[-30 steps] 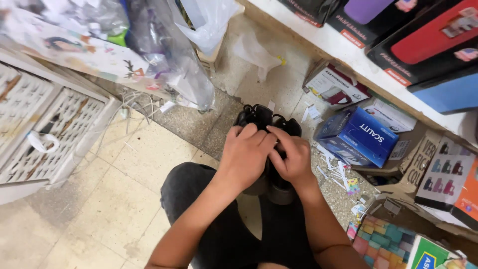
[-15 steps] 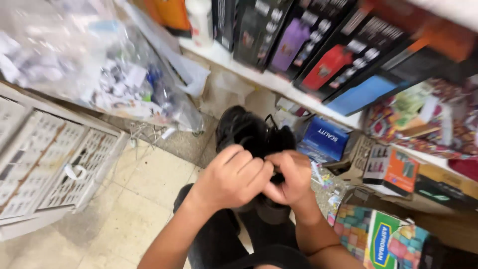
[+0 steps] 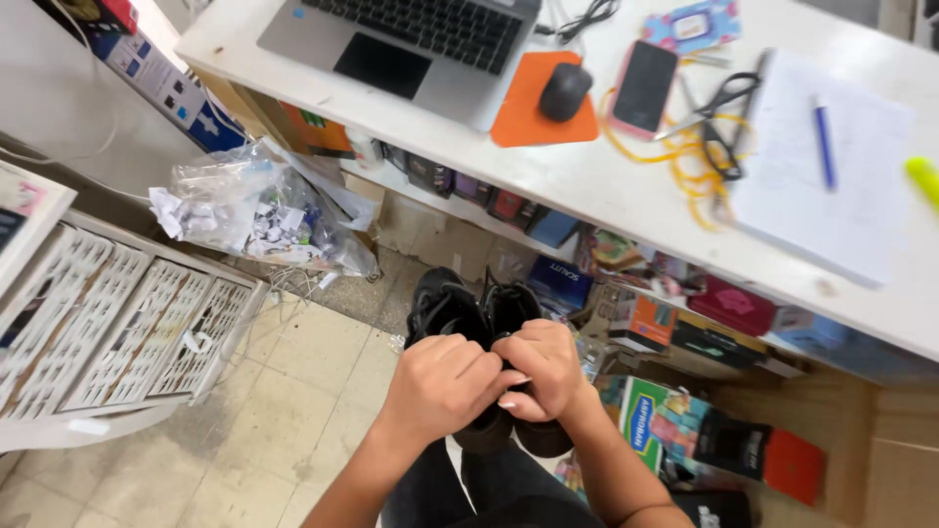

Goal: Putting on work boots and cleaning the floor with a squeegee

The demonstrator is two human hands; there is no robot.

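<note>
From the head camera, the left hand (image 3: 442, 379) and right hand (image 3: 544, 367) press together, fingers curled and pinching at the top of a pair of black shoes (image 3: 469, 311) held upright over the lap, steadying them. Beyond the hands, a white counter (image 3: 626, 186) carries a laptop (image 3: 411, 39) and mouse (image 3: 564, 90).

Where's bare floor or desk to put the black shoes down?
Free: floor tiles between the white lattice cabinet and the left hand. Crowded: desk around the laptop, mouse, phone and scissors; boxes beside the right hand.
</note>
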